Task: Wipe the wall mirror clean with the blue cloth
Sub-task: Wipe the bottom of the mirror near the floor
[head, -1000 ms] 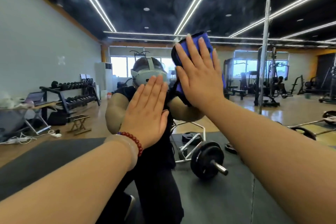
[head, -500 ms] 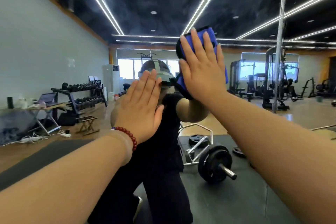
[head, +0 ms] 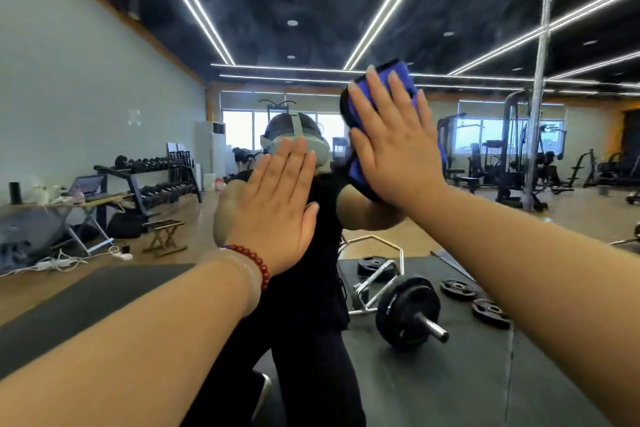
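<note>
The wall mirror (head: pixel 467 28) fills the whole view and reflects a gym and a person in black. My right hand (head: pixel 393 146) lies flat with fingers spread, pressing the folded blue cloth (head: pixel 398 74) against the glass at upper centre. Only the cloth's top and left edges show around my fingers. My left hand (head: pixel 277 208), with a red bead bracelet at the wrist, rests flat and bare on the mirror, lower and to the left of the cloth.
A vertical seam (head: pixel 540 80) between mirror panels runs down the right side. Everything else is reflection: a barbell (head: pixel 408 314) and weight plates on black mats, a dumbbell rack (head: pixel 152 180), a folding table at left, gym machines at right.
My right hand and the cloth have shifted slightly right and up across the glass. The view has tilted upward a little. My left hand stays flat on the mirror.
</note>
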{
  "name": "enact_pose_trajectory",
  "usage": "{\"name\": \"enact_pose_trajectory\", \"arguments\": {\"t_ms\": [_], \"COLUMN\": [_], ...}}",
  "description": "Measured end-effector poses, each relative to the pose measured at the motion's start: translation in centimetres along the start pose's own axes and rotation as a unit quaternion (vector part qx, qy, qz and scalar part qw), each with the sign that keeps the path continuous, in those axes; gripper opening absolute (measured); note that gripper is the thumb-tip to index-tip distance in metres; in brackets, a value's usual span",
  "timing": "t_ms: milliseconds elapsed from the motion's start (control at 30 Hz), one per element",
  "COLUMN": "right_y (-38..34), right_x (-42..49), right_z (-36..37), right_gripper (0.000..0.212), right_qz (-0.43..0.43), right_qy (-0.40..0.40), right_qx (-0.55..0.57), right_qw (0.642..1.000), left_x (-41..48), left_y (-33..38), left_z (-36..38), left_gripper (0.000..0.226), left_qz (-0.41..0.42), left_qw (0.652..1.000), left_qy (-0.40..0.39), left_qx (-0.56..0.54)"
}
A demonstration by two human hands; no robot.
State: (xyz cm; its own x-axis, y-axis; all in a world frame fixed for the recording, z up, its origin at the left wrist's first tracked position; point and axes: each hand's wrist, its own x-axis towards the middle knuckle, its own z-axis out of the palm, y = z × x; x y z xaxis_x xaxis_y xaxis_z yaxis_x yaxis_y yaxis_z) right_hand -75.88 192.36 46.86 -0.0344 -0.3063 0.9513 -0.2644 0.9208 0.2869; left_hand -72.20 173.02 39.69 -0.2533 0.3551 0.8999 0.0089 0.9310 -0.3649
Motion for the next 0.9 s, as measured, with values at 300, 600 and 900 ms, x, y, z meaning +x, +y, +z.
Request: {"name": "enact_pose_trajectory", "arguments": {"t_ms": [300,600,900], "right_y": [-0.3,-4.3,-4.5], "right_x": [-7.2,1.0,1.0], "right_z": [0.3,0.0,0.0], "right_gripper": [0.052,0.058,0.053], "right_qz": [-0.271,0.029,-0.251], "right_qy": [-0.062,-0.014,-0.043], "right_qx": [-0.033,0.003,-0.025], "right_qw": [0.960,0.999,0.967], "left_x": [-0.2,1.2,0.7], "left_y": [0.2,-5.9,-8.1], "left_z": [-0.4,-3.3,-2.6], "left_gripper": [0.069,0.068,0.066], "left_qz": [0.006,-0.015,-0.003], "left_qw": [1.000,1.000,0.999], "left_qy": [-0.005,-0.026,-0.025], "left_qx": [-0.013,0.001,0.021]}}
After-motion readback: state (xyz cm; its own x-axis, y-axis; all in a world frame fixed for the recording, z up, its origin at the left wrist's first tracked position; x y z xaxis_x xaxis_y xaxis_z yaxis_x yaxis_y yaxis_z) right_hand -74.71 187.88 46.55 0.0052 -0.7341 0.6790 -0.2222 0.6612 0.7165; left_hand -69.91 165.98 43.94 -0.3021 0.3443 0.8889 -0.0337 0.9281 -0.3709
